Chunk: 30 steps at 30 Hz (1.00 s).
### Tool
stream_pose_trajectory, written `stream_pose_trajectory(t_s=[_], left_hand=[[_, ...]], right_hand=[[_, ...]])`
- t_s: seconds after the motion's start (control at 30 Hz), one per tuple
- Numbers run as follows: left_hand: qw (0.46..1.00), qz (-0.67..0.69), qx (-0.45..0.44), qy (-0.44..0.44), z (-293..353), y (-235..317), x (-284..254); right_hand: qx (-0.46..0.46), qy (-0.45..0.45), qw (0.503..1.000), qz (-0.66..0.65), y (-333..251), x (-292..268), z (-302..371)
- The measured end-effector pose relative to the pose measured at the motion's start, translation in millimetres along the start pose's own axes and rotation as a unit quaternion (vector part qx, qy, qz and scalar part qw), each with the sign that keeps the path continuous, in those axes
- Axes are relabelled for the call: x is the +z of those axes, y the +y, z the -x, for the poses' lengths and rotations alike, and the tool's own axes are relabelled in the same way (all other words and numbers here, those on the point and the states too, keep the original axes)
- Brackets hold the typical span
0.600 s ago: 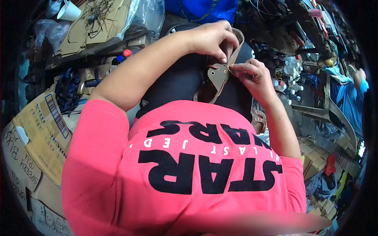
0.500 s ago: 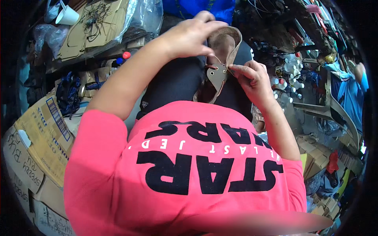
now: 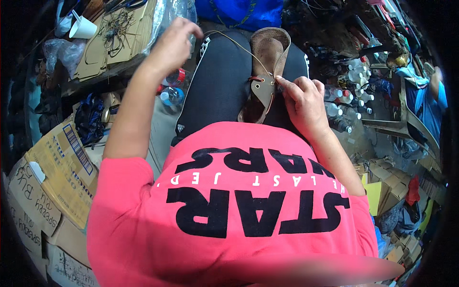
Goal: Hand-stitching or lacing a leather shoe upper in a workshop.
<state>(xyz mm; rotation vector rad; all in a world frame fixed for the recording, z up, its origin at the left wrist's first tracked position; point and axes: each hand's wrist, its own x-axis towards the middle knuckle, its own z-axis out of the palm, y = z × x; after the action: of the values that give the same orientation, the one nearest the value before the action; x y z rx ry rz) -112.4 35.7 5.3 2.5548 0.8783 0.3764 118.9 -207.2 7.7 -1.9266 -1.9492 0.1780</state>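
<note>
We found the shoe (image 3: pixel 270 50) on the lap (image 3: pixel 221 71), the right hand (image 3: pixel 303 98) pinching its right edge, its cord (image 3: pixel 251 53) running far left toward the curled left hand (image 3: pixel 173 44), whose grip we could not confirm, and judged that a hard tug could snap it.

The left grip (image 3: pixel 171 44) is raised out wide; the right grip (image 3: pixel 304 99) pinches.

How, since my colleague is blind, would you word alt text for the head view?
The right hand touches a brown eyeleted shoe on a black-trousered lap; a thin cord runs from the shoe toward the left hand. Bottles and cardboard lie around.
</note>
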Motion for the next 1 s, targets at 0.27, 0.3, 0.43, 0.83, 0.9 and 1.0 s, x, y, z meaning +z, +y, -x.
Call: stream_pose_trajectory(t_s=[0.27,0.3,0.43,0.83,0.9,1.0], left_hand=[[0.988,0.097,0.12,0.023,24,77,37],[0.987,0.098,0.126,0.033,23,79,39],[0.99,0.011,0.122,0.074,17,82,47],[0.985,0.098,0.139,0.005,5,77,59],[0.985,0.105,0.134,-0.005,5,76,60],[0.985,0.105,0.14,-0.003,5,75,60]], right_hand=[[0.005,-0.016,1.0,0.02,-2,0,1],[0.0,-0.014,1.0,0.018,-1,0,1],[0.013,-0.03,0.999,-0.03,5,-4,-1],[0.023,-0.148,0.98,-0.134,47,-16,-30],[0.02,-0.145,0.978,-0.147,47,-16,-31],[0.02,-0.141,0.978,-0.151,46,-16,-32]])
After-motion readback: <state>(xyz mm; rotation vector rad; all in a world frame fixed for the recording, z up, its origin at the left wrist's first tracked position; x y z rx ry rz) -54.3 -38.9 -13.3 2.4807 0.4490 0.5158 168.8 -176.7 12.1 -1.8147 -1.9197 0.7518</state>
